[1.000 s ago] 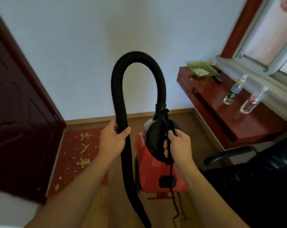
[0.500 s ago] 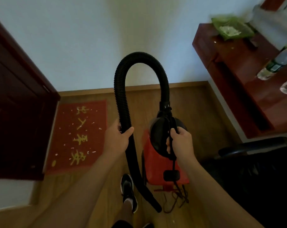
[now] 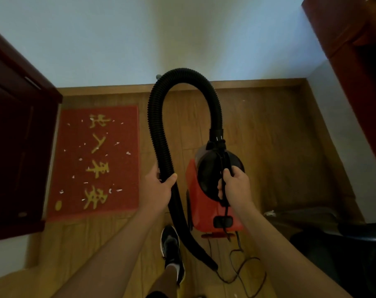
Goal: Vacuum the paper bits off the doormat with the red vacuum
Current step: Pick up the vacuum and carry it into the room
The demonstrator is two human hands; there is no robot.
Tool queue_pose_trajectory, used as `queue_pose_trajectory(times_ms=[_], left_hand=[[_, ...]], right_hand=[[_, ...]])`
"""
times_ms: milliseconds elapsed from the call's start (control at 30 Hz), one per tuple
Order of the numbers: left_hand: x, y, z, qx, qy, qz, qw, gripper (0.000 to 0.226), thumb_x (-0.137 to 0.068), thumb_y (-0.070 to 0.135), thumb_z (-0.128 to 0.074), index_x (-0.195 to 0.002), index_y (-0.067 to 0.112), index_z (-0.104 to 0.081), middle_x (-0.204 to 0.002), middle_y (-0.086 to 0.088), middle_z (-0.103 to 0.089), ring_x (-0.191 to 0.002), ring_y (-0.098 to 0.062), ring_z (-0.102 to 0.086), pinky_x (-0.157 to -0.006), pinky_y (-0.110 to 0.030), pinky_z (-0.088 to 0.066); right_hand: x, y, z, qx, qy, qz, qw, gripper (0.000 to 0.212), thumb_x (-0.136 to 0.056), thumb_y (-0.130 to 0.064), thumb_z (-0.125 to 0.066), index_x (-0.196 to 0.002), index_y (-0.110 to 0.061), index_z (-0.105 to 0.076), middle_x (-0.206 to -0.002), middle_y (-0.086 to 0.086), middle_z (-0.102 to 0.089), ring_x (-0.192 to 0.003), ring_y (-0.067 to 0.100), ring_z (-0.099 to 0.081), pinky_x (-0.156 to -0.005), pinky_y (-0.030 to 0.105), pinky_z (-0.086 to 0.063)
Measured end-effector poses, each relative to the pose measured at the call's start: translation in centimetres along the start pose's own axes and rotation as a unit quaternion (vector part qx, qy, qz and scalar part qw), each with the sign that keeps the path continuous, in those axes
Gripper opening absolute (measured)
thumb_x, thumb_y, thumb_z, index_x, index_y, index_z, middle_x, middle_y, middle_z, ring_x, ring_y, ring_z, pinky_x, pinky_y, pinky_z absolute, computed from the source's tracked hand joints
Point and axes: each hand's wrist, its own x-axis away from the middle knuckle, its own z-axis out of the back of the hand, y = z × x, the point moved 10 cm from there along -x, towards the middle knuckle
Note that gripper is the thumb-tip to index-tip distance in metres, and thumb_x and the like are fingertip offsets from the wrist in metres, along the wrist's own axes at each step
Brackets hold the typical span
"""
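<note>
From here the hose (image 3: pixel 161 147) hides most fingers of my left grip (image 3: pixel 155 190); desk (image 3: pixel 344 39), door (image 3: pixel 14 147) and chair (image 3: pixel 355 265) are cut off at frame edges

The only writing I can read from my feed is on the red doormat (image 3: pixel 122 168): four gold Chinese characters run in one column down its middle. From the end nearest the wall (image 3: pixel 96 50) towards me they are 出 (image 3: pixel 99 121), 入 (image 3: pixel 98 144), 平 (image 3: pixel 97 169) and 安 (image 3: pixel 95 197), together 出入平安. The strokes are a bit soft in my picture, and a few white paper bits (image 3: pixel 129 153) lie on or beside them. A small gold round mark (image 3: pixel 58 204) sits near the mat's near left corner; I cannot tell whether it carries any text
</note>
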Motion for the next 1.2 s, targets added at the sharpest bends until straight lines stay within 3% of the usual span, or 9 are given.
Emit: queue_pose_trajectory(times_ms=[133,333,467,700,833,967,1200], left_hand=[[-4.9,-3.4,-1.1,-0.004,-0.003,0.016,1.0,0.048,-0.097,0.021,-0.068,-0.142,0.03,-0.053,-0.104,0.017,-0.069,-0.089,0.0,-0.068,-0.065,-0.013,-0.052],[-10.0,-10.0,-3.6,-0.002,-0.005,0.036,0.999,0.037,-0.098,0.021,-0.067,-0.13,0.035,-0.056,-0.103,0.019,-0.068,-0.081,0.017,-0.063,-0.062,-0.007,-0.05],[-12.5,-14.9,-5.9,0.011,0.003,0.052,0.999,0.03,-0.097,0.019,-0.067,-0.122,0.033,-0.059,-0.1,0.014,-0.069,-0.083,0.01,-0.065,-0.07,-0.016,-0.057],[-16.2,-21.3,-10.5,0.023,0.0,0.077,0.997,0.029,-0.098,0.019,-0.066,-0.124,0.03,-0.06,-0.102,0.011,-0.07,-0.09,-0.003,-0.067,-0.07,-0.017,-0.05],[-17.8,-23.6,-12.7,0.026,0.001,0.081,0.996,0.025,-0.098,0.018,-0.066,-0.12,0.03,-0.06,-0.1,0.012,-0.069,-0.087,0.0,-0.066,-0.063,-0.006,-0.048],[-19.0,-27.2,-14.3,0.035,0.007,0.099,0.994,0.02,-0.098,0.019,-0.067,-0.112,0.032,-0.061,-0.097,0.013,-0.07,-0.085,0.001,-0.068,-0.067,-0.012,-0.05],[-20.1,-30.4,-14.9,0.015,0.016,0.096,0.995,0.026,-0.098,0.016,-0.066,-0.123,0.022,-0.061,-0.098,0.016,-0.065,-0.081,0.012,-0.063,-0.068,-0.007,-0.049]], right_hand=[[-5.2,1.5,-2.5,0.011,0.002,-0.005,1.0,0.028,-0.108,-0.022,-0.04,-0.09,-0.009,-0.057,-0.064,0.004,-0.055,-0.049,0.016,-0.048,-0.046,0.027,-0.043],[-12.8,6.1,-5.4,0.006,0.002,-0.026,1.0,0.028,-0.108,-0.021,-0.042,-0.089,-0.009,-0.058,-0.065,0.007,-0.055,-0.05,0.018,-0.048,-0.046,0.028,-0.043],[-16.8,9.8,-6.8,0.016,-0.01,-0.03,0.999,0.028,-0.108,-0.021,-0.041,-0.089,-0.007,-0.056,-0.064,0.006,-0.053,-0.049,0.016,-0.047,-0.045,0.027,-0.041],[-22.6,16.2,-7.4,0.025,0.002,-0.052,0.998,0.027,-0.108,-0.02,-0.04,-0.091,-0.008,-0.058,-0.067,0.008,-0.054,-0.045,0.014,-0.047,-0.04,0.022,-0.041],[-24.9,19.3,-7.6,0.018,0.007,-0.061,0.998,0.027,-0.108,-0.019,-0.04,-0.097,-0.004,-0.059,-0.069,0.01,-0.053,-0.046,0.013,-0.046,-0.04,0.022,-0.04],[-27.1,21.8,-8.2,0.022,0.005,-0.062,0.998,0.027,-0.108,-0.019,-0.04,-0.1,-0.001,-0.059,-0.069,0.011,-0.053,-0.044,0.012,-0.044,-0.039,0.022,-0.038],[-29.3,24.6,-9.5,0.022,-0.01,-0.06,0.998,0.025,-0.108,-0.017,-0.039,-0.098,-0.002,-0.058,-0.065,0.012,-0.053,-0.04,0.011,-0.044,-0.039,0.023,-0.039]])
